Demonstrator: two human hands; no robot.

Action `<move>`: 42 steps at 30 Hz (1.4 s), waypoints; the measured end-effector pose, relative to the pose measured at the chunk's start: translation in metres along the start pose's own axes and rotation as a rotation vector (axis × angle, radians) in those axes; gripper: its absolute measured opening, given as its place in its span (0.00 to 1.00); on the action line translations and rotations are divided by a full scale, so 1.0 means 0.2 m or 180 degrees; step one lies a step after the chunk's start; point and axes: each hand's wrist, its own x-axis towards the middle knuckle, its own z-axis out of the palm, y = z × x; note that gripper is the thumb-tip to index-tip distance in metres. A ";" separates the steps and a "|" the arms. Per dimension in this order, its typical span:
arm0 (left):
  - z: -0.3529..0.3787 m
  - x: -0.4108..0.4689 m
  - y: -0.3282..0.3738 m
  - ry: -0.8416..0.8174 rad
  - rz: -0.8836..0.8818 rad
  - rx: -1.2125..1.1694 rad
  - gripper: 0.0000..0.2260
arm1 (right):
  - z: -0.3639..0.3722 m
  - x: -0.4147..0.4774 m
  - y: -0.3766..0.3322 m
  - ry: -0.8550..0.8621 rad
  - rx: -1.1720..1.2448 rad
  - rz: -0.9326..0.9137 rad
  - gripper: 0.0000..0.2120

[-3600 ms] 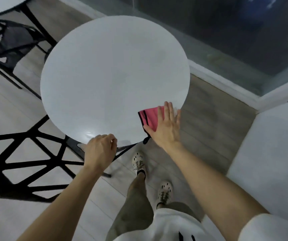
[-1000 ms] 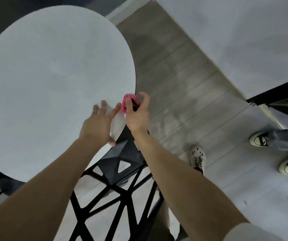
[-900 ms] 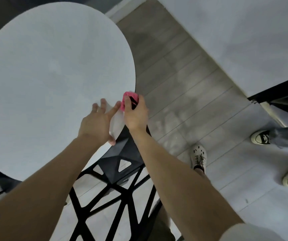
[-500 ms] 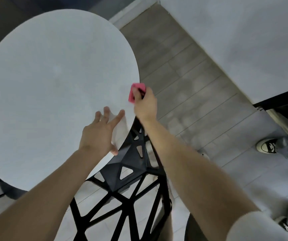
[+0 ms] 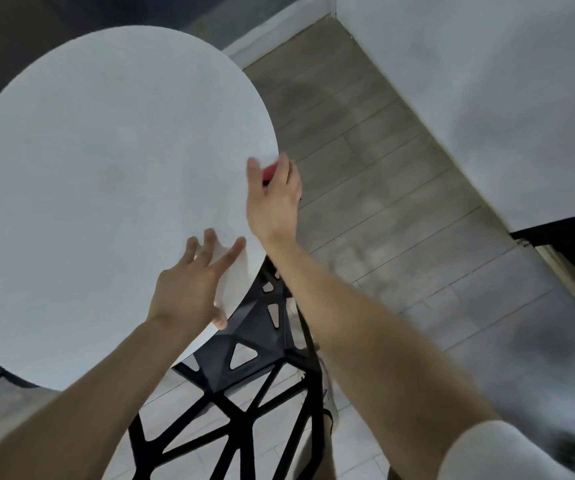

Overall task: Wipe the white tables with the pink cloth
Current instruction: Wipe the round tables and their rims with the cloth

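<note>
A big stretch of the round white counter (image 5: 106, 168) is spreading out to the left of both hands and beyond them, giving lots of room to slide across. The left hand (image 5: 189, 289) is lying flat with fingers spread by the near right edge. The right hand (image 5: 272, 199) is holding the pink cloth (image 5: 269, 172) at the right edge just beyond it, so that side is getting crowded. A black chair (image 5: 255, 341) is standing under that edge, blocking the way below. A strip of floor (image 5: 365, 150) is lying open between the counter and the white wall (image 5: 487, 98).
</note>
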 end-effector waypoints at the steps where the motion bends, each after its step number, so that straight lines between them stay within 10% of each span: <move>1: 0.00 0.00 0.00 -0.0006 -0.0031 -0.0021 0.71 | 0.00 0.09 -0.02 0.0046 -0.0040 -0.0113 0.30; 11: -0.01 -0.01 0.01 -0.0116 -0.0076 -0.0039 0.71 | -0.02 -0.19 0.14 -0.0037 0.0135 -0.0061 0.28; 18: -0.03 0.00 0.01 -0.0247 -0.0186 -0.0231 0.69 | 0.03 0.40 0.01 -0.0234 -0.0088 -0.0518 0.35; 25: -0.05 -0.02 0.03 -0.0352 -0.0217 -0.0225 0.69 | -0.12 -0.49 0.18 -0.0465 0.0201 -0.0341 0.34; 34: -0.07 0.01 0.03 -0.0394 -0.0242 -0.0152 0.67 | 0.03 0.53 -0.04 -0.0500 -0.0393 -0.0559 0.31; 42: -0.17 0.02 0.01 -0.0665 -0.0094 -0.0399 0.57 | -0.17 -0.13 0.11 -0.0950 -0.0147 -0.0483 0.37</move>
